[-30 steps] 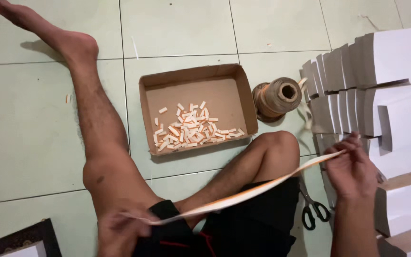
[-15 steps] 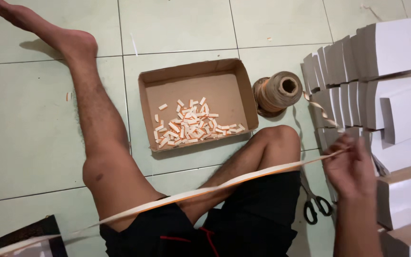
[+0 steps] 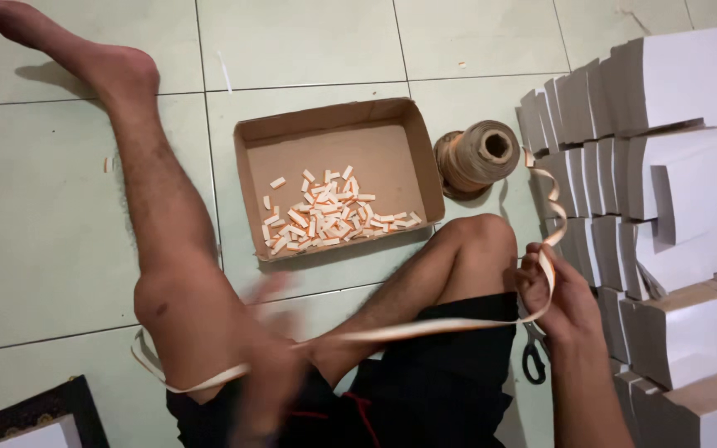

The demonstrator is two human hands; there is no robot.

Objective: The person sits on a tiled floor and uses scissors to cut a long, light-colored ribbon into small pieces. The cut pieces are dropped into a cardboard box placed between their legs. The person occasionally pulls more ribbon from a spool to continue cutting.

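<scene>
So the person's sitting on the tiled floor [image 3: 60, 241] with the shallow cardboard box [image 3: 338, 178] as the centre of everything, a little heap of short cut tape pieces [image 3: 325, 220] lying in its near half. Just right of the box sits the spool [image 3: 476, 155] of pale paper tape [image 3: 425, 329], and the strip curls off it toward the person, runs through the right hand [image 3: 559, 300] below and right of the box, then stretches leftward across the lap under the box's near edge. The right hand has its fingers curled shut around the strip, pinching it. The left hand [image 3: 271, 382], below the box's left corner, is a motion blur, so whether it's actually gripping the strip can't be told, though the strip passes right by it and loops down left. Black-handled scissors [image 3: 533, 358] lie on the floor under the right wrist, and stacks of folded white cartons [image 3: 665, 216] stand further right of the spool. To do this bit well, I'd say keep the strip flat and lightly taut between both hands, no twist, and let the spool feed freely rather than yanking it
</scene>
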